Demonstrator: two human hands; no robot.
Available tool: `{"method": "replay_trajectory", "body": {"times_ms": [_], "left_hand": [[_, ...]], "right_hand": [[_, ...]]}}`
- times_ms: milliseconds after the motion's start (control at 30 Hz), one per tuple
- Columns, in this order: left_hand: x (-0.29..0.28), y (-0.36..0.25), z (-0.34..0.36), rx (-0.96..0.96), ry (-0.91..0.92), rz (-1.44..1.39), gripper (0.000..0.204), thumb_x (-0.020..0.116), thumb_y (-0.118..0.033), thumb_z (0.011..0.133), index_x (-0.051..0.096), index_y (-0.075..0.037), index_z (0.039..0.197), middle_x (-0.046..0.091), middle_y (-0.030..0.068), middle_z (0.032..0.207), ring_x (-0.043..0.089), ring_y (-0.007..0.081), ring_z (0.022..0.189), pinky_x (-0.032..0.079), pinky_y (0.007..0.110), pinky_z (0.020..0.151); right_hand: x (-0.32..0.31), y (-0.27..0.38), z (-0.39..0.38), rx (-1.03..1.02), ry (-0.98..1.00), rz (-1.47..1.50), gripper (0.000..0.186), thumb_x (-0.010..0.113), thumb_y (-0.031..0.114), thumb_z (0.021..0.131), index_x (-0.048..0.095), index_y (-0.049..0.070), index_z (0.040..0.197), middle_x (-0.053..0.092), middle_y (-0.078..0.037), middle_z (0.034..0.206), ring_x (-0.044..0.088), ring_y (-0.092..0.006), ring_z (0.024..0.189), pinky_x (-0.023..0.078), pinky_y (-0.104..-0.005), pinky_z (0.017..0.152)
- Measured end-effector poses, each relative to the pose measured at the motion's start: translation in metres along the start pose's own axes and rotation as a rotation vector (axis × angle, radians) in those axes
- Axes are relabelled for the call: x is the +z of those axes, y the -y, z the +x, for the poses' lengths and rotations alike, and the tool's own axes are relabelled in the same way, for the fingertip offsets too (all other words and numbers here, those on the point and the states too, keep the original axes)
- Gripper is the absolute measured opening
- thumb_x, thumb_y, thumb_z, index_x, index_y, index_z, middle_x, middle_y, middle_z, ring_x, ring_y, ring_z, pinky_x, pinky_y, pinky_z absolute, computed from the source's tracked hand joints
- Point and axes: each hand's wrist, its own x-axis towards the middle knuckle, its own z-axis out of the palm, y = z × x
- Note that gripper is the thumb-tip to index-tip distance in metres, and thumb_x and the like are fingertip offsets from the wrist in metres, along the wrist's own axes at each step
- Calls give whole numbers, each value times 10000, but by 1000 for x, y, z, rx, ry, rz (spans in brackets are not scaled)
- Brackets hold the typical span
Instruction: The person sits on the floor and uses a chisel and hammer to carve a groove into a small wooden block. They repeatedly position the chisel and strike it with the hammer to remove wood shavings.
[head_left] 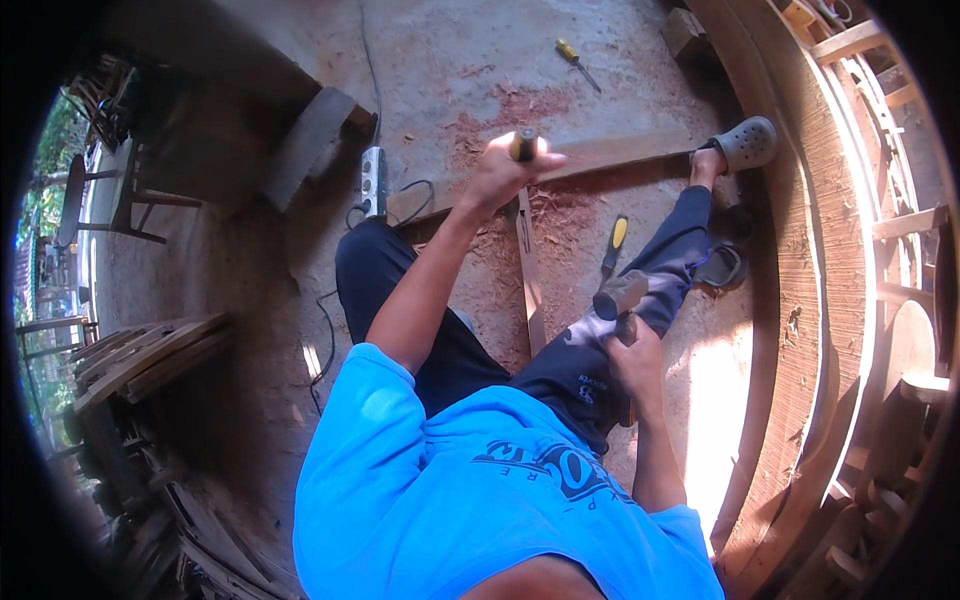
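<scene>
My left hand (pixel 498 175) is closed around an upright tool with a black and yellow handle (pixel 523 145), probably a chisel; its lower end is hidden under the hand. Below that fist lies a narrow wooden piece (pixel 530 270) with a slot cut in it, between my legs. My right hand (pixel 637 358) grips a hammer (pixel 621 297) by its handle, the head raised above my right thigh. A yellow and black handled tool (pixel 615 243) rests on the floor beside my right leg. Farther off lies another thin-shafted tool with a yellow handle (pixel 568 50).
A wooden board (pixel 640 150) crosses the floor ahead, with reddish shavings (pixel 510 105) around it. A power strip (pixel 373 182) with cables stands at the left. A thick wooden slab (pixel 800 300) runs along the right. Stacked wood pieces (pixel 150 355) sit at the left; a grey clog (pixel 748 144) is on my foot.
</scene>
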Motion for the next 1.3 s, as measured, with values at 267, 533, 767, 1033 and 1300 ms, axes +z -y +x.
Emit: {"method": "replay_trajectory", "body": {"times_ms": [267, 533, 767, 1033, 1300], "left_hand": [[18, 13, 3, 43, 120, -21, 369, 888, -295, 776, 570, -108, 754, 562, -41, 750, 530, 65, 698, 453, 268, 627], [16, 17, 3, 59, 148, 34, 371, 875, -318, 783, 570, -108, 771, 569, -32, 747, 551, 67, 706, 469, 258, 623], [17, 17, 4, 78, 174, 47, 381, 880, -331, 775, 572, -107, 761, 578, -30, 756, 552, 69, 694, 480, 258, 618], [16, 31, 10, 39, 201, 21, 342, 870, -246, 786, 556, -110, 783, 553, -59, 751, 508, 51, 710, 425, 251, 626], [8, 41, 0, 121, 246, 253, 305, 814, -272, 821, 587, -71, 790, 599, -7, 769, 546, 103, 714, 474, 311, 651]], "right_hand": [[9, -6, -1, 66, 52, 3, 131, 649, 77, 802, 635, 5, 910, 554, -32, 685, 487, -107, 640, 432, -313, 611], [5, -3, -6, 126, 69, -12, 164, 628, 81, 810, 649, 15, 959, 542, -26, 692, 496, -100, 648, 434, -304, 621], [7, 3, -4, 84, 67, -42, 182, 654, 108, 828, 654, 11, 982, 576, -42, 704, 519, -107, 663, 455, -311, 644], [8, 6, -2, 29, 53, -84, 169, 677, 120, 824, 653, 8, 948, 607, -66, 715, 538, -117, 667, 467, -319, 655], [-20, 95, 22, -113, 29, -116, 170, 676, 83, 808, 643, 2, 954, 632, -69, 747, 529, -102, 674, 460, -311, 637]]}}
